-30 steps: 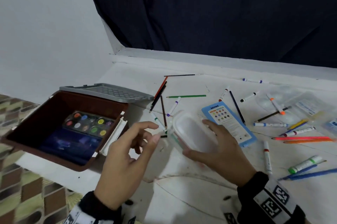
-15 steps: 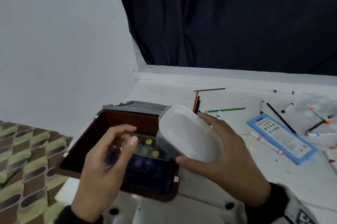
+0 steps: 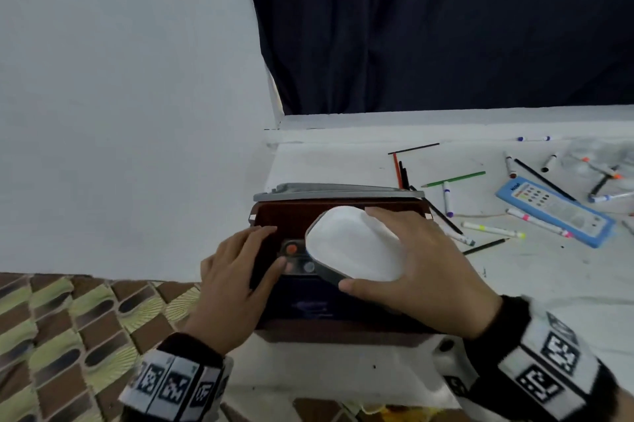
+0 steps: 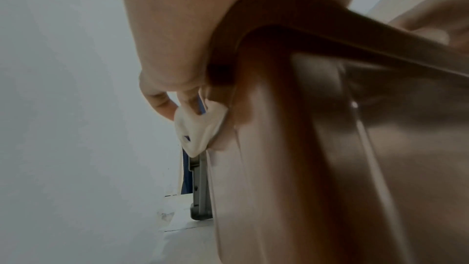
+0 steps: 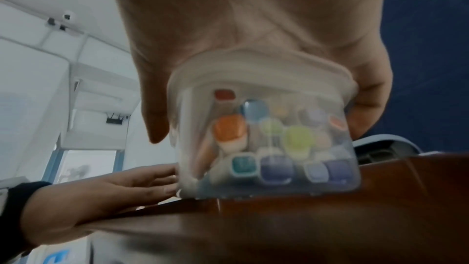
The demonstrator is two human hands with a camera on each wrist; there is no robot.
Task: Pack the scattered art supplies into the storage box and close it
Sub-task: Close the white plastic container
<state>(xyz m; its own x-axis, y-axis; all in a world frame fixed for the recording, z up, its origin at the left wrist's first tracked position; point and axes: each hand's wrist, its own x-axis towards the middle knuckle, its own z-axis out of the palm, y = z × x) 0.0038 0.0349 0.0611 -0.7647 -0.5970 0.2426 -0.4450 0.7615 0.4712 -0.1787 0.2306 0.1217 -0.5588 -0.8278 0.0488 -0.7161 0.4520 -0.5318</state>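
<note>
The brown storage box [image 3: 326,330] stands with its grey lid [image 3: 336,190] swung back. My right hand [image 3: 411,256] grips a clear tub with a white lid [image 3: 353,246] from above, tilted, partly inside the box. In the right wrist view the tub [image 5: 269,138] holds several coloured markers, and its bottom sits level with the box's brown rim [image 5: 330,218]. My left hand [image 3: 240,267] lies with straight fingers over the box's left edge, near the white latch [image 4: 200,127]. A paint palette [image 3: 295,256] lies in the box, partly hidden by the tub.
Markers and pencils lie scattered on the white table right of the box, among them a green pencil [image 3: 456,178] and a blue pencil pack [image 3: 552,212]. A white wall stands at left and a dark curtain behind. A patterned surface [image 3: 68,335] lies lower left.
My right hand has lifted the tub off the table and carried it left into the box opening. My left hand has moved onto the box's left edge. The view has turned left.
</note>
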